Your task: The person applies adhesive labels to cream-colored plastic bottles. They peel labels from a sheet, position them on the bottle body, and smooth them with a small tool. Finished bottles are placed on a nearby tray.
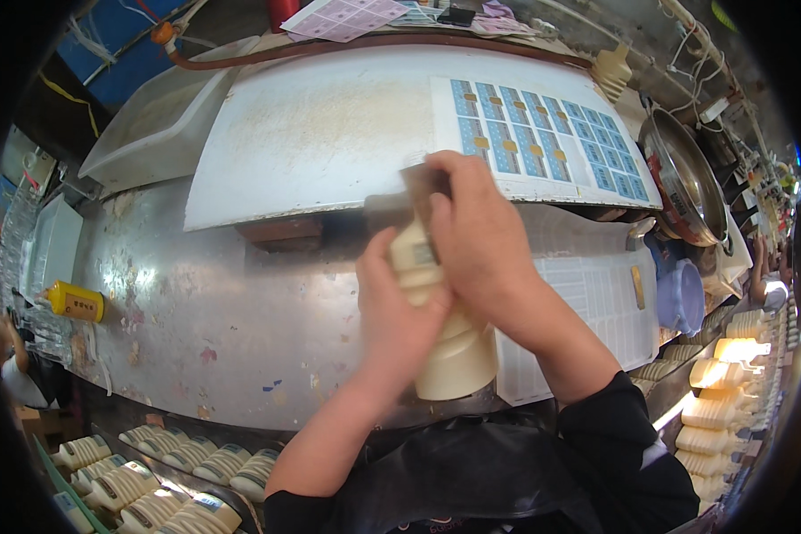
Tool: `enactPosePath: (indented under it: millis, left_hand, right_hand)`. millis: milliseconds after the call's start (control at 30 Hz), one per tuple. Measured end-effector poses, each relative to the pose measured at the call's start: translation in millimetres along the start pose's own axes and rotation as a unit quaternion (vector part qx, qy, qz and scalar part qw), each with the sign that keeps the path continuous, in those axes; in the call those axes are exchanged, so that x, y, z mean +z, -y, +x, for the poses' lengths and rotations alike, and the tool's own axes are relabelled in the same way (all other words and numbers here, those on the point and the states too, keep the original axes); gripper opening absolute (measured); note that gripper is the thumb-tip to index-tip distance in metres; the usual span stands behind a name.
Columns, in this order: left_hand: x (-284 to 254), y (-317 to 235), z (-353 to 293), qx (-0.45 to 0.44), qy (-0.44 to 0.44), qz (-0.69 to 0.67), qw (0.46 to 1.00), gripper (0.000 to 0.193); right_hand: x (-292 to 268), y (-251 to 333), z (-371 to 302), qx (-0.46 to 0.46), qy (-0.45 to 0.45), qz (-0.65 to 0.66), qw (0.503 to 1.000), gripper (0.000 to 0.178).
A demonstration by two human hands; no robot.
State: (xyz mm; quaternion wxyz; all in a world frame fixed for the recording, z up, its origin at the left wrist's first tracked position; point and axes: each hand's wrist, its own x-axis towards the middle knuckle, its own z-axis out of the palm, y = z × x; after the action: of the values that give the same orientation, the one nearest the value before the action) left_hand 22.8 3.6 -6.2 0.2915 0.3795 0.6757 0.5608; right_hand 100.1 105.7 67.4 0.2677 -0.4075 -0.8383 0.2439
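A cream ribbed plastic bottle (458, 360) lies tilted over the metal table, its wide base toward me. My left hand (396, 303) is closed round its side. Over the far end of the bottle, my right hand (481, 227) pinches a dark flat piece (425, 182), smeared by motion; its exact kind is unclear. A small dark label patch (424, 254) shows on the bottle between my hands. Just beyond them, a sheet of blue labels (534, 133) lies on the raised white board (320, 133).
Left of the board stands a pale plastic tub (142, 160); a yellow bottle (76, 302) lies on the metal table (214, 311). At right are a translucent ribbed sheet (587, 285), a purple bucket (681, 298) and a metal pan (685, 178). Several cream bottles (187, 516) fill crates lower left; more stand in rows at right.
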Motion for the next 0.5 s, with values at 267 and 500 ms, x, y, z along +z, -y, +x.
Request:
enactPosePath:
  millis: [267, 500]
  left_hand:
    - [-2.4, 2.2, 13.0, -0.104, 0.033, -0.131, 0.985, 0.046]
    - [-7.0, 3.7, 13.7, -0.093, 0.050, -0.216, 0.971, 0.038]
  right_hand:
    - [6.6, -80.8, -12.1, -0.050, -0.087, 0.121, 0.988, 0.035]
    - [9.2, -88.3, -11.9, -0.046, -0.104, 0.157, 0.981, 0.038]
